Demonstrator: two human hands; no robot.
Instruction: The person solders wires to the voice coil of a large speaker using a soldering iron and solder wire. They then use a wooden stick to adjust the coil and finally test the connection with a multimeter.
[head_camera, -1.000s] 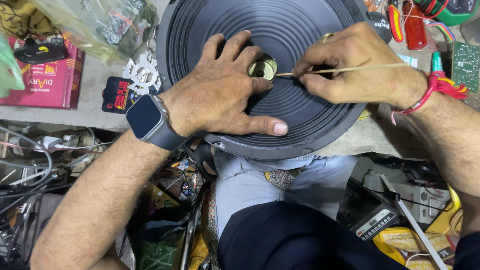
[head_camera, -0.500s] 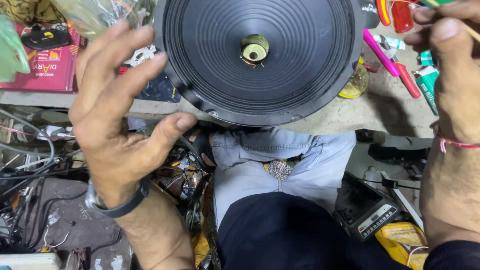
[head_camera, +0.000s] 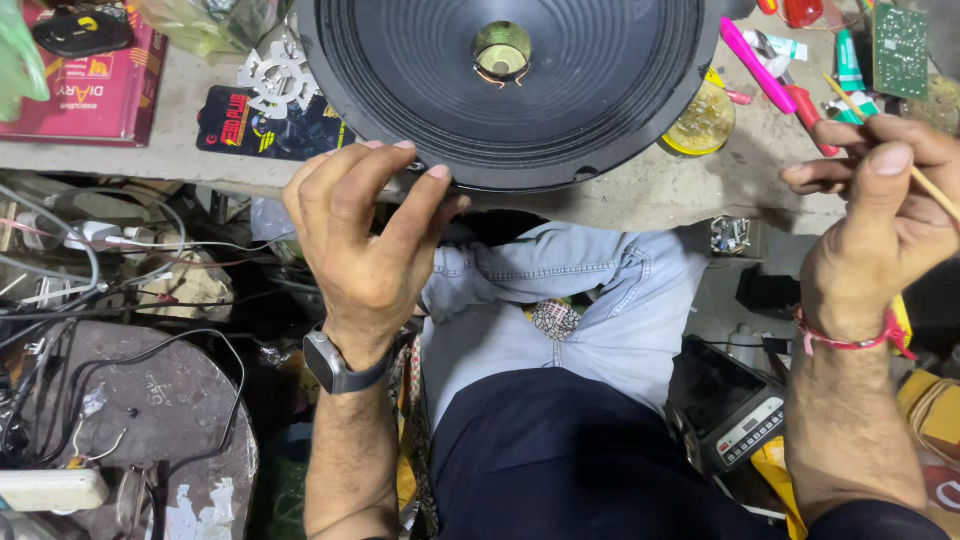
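A large black speaker cone (head_camera: 420, 90) lies on the workbench, with a brass-coloured voice-coil hole (head_camera: 502, 48) at its centre. My left hand (head_camera: 365, 240), a watch on its wrist, touches the cone's near rim with curled fingertips. Off to the right of the speaker, my right hand (head_camera: 885, 215) pinches a thin wooden stick (head_camera: 935, 195); a red thread band circles that wrist.
A red book (head_camera: 90, 90), a black card (head_camera: 265, 125) and a white gear-shaped part (head_camera: 278, 72) lie left of the speaker. A yellow tin (head_camera: 705, 125), pink pen (head_camera: 755, 65) and green circuit board (head_camera: 900, 50) lie on the right. Cables and a meter (head_camera: 735, 405) sit below the bench.
My left hand came back from the left with palm turned down and now touches the cone's rim. My right hand lowered with the stick. The view shifted so the speaker sits higher.
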